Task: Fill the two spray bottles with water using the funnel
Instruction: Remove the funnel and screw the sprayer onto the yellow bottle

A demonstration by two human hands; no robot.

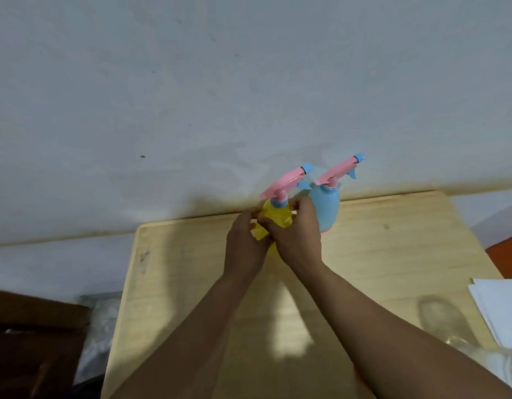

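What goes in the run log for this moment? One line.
both hands gripping yellow spray bottle | blue spray bottle untouched | heads on

Yellow spray bottle (277, 216): pink trigger head, blue collar and nozzle tip, upright near the table's far edge, body mostly covered (both hands wrap it). Blue spray bottle (327, 207): same pink head, upright, just beside the yellow one, to its right.

Yellow bottle (277, 216), blue bottle (327, 208), pink sprayers (282, 184)
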